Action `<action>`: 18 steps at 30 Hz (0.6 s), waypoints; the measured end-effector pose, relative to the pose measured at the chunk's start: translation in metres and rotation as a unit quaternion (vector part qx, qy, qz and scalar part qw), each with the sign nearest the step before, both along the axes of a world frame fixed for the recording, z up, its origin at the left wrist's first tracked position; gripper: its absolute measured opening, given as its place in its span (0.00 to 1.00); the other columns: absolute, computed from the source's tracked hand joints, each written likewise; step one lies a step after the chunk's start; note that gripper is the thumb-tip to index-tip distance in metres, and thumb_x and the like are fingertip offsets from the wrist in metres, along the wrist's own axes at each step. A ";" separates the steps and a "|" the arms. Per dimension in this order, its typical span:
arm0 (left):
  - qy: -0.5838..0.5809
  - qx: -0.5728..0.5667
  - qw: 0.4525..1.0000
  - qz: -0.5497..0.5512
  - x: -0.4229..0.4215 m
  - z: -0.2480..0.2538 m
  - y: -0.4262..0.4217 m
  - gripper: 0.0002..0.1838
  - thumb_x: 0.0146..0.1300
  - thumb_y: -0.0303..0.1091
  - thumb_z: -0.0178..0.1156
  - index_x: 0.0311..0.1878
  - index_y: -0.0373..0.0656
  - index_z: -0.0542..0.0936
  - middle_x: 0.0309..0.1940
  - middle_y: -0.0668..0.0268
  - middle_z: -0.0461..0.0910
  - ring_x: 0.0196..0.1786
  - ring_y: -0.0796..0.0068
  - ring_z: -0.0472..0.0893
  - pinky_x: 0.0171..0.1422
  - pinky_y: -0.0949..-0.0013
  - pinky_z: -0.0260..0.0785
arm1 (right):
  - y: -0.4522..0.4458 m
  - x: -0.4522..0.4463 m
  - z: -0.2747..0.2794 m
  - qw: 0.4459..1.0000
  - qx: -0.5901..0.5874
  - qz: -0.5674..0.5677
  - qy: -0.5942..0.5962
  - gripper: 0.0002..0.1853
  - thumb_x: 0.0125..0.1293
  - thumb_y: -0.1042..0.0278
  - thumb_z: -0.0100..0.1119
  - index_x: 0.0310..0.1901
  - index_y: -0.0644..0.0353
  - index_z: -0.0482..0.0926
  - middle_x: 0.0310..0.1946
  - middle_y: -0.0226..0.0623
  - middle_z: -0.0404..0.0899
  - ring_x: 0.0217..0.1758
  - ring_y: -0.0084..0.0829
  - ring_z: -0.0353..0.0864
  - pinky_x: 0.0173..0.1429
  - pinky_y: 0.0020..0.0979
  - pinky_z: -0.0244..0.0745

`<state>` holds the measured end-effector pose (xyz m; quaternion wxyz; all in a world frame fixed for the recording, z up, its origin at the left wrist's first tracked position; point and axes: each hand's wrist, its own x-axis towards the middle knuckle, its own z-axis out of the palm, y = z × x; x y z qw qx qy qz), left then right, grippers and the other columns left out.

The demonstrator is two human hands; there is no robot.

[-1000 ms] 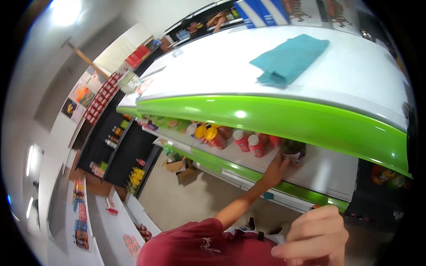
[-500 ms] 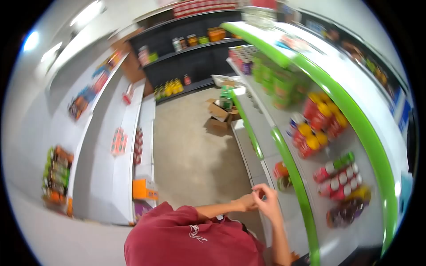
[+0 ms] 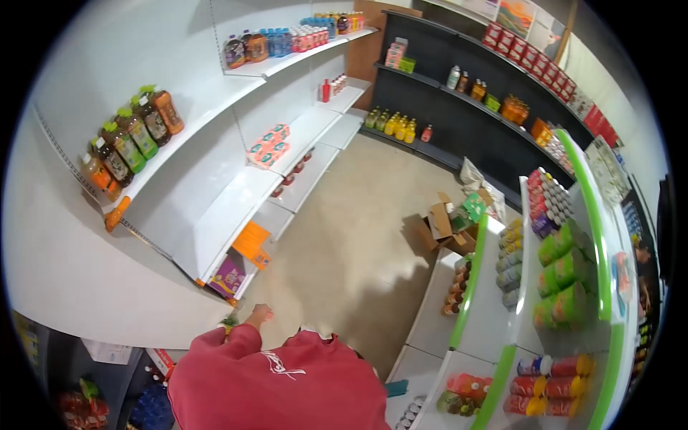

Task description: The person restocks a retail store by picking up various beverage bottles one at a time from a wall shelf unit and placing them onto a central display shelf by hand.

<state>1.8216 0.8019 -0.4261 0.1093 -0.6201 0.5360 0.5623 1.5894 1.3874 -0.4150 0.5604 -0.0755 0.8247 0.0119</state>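
The left hand (image 3: 262, 313) is at 7 o'clock in the view, beyond the maroon shirt (image 3: 276, 373). Its fingers look loosely bent, but blur and the small size leave the grip unclear — I cannot tell whether it is released or grasping. The right hand is out of view.

Just beside the left wrist, at 8 or 9 o'clock from it, is a small green-and-yellow thing (image 3: 229, 322), partly hidden by the sleeve. Its green end seems to point towards 12 o'clock, with the long axis perhaps running 12 to 6; too little shows to be sure, or to say whether it is held.

Further out, an orange box (image 3: 251, 244) lies at 12 o'clock from the hand, and a purple box (image 3: 228, 276) nearer, at 11. About 6 bottles (image 3: 132, 140) stand in a row on the left shelf (image 3: 208, 107), at 11 o'clock. The display looks part-way stocked, by my judgement: these bottles, 3 green packs (image 3: 559, 276) at 3 o'clock and yellow bottles (image 3: 399, 127) at 1 are shelved — while green goods (image 3: 469, 209) sit unshelved by the open carton (image 3: 439, 221) at 2. Anything else left cannot be told.
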 end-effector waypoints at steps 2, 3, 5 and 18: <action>-0.010 0.014 0.992 0.126 0.022 -0.018 -0.003 0.19 0.72 0.46 0.48 0.46 0.44 0.82 0.37 0.58 0.87 0.35 0.66 0.86 0.34 0.60 0.75 | -0.046 -0.027 0.008 0.999 -0.042 0.013 0.015 0.25 0.64 0.52 0.58 0.54 0.64 0.80 0.48 0.58 0.83 0.54 0.57 0.82 0.54 0.48 0.79; -0.004 0.032 0.985 0.168 0.017 -0.007 0.002 0.19 0.74 0.49 0.49 0.47 0.44 0.82 0.37 0.58 0.86 0.35 0.66 0.86 0.34 0.59 0.75 | -0.071 -0.040 0.007 0.997 -0.067 0.026 0.024 0.25 0.64 0.52 0.58 0.54 0.64 0.80 0.48 0.58 0.83 0.54 0.57 0.82 0.54 0.48 0.79; 0.110 0.040 0.986 -0.120 0.000 -0.027 0.004 0.17 0.74 0.46 0.49 0.46 0.43 0.80 0.39 0.55 0.85 0.38 0.61 0.86 0.38 0.53 0.78 | -0.126 -0.064 0.010 0.989 -0.136 0.044 0.040 0.24 0.63 0.52 0.58 0.53 0.64 0.80 0.48 0.58 0.83 0.54 0.57 0.82 0.54 0.48 0.79; 0.108 0.057 0.920 -0.372 -0.208 -0.028 0.012 0.24 0.66 0.46 0.53 0.55 0.37 0.81 0.44 0.55 0.85 0.42 0.61 0.83 0.45 0.57 0.76 | -0.432 -0.148 0.058 0.922 -0.362 0.138 -0.004 0.24 0.63 0.51 0.58 0.50 0.64 0.82 0.47 0.58 0.83 0.54 0.56 0.83 0.55 0.48 0.79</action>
